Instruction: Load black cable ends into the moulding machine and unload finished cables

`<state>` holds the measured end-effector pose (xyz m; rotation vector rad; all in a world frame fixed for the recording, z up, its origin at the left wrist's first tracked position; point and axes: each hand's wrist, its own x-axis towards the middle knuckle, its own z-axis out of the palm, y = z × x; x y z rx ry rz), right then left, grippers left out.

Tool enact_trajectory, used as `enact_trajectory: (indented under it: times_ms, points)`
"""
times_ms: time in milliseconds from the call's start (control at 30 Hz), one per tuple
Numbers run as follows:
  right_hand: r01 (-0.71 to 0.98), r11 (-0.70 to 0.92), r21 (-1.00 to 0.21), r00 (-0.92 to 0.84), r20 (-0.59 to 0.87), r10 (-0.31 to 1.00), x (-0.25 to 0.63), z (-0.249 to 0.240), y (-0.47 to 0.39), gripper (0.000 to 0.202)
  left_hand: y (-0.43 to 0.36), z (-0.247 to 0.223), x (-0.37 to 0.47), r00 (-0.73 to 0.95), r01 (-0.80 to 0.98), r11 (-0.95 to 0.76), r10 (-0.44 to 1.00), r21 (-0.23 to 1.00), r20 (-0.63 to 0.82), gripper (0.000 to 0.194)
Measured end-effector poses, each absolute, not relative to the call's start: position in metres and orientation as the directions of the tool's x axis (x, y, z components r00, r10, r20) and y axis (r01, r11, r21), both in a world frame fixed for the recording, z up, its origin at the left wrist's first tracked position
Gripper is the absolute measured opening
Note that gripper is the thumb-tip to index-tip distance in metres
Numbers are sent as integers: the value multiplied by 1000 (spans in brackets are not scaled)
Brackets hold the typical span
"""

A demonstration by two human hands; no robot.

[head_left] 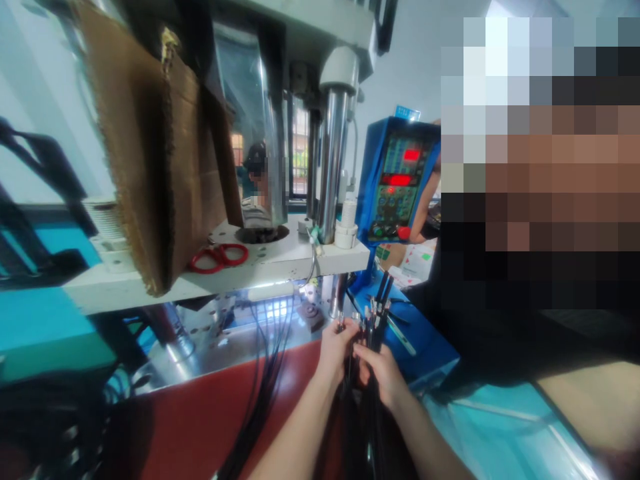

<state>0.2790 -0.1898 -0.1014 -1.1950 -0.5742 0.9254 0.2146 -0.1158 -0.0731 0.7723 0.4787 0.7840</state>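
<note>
My left hand (336,347) is closed on a few thin black cables whose small metal connector ends stick up above the fingers. Close beside it, my right hand (380,373) grips a thicker bundle of black cables (373,413), thumb reaching toward the left hand. Metal connector tips (374,313) stand up from that bundle, and its lengths hang down between my forearms. To the left, another bunch of black cables (265,380) runs from the machine's metal bed across a red surface (200,413), touched by neither hand.
A press with a white plate (320,263) stands ahead, with red-handled scissors (220,257) and cardboard (135,133) on it. Right of it are a blue control box (400,180) with lit red displays and a blue stand (425,347) holding tools. A person (540,267) is close on the right.
</note>
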Motion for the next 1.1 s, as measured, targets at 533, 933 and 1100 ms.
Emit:
enact_trajectory:
  times_ms: [533,933,1100]
  points:
    - [-207,85,-975,551,-45,833,278,-94,-190,26,-117,-69,213,635,-419,463,764,781,-112,30]
    - [-174,105,-979,560,-10,828,278,-103,-187,29,-114,-81,216,616,-430,449,780,784,-109,32]
    - [-161,99,-982,567,-10,824,279,-106,-185,31,-111,-84,217,651,-377,469,748,799,-132,34]
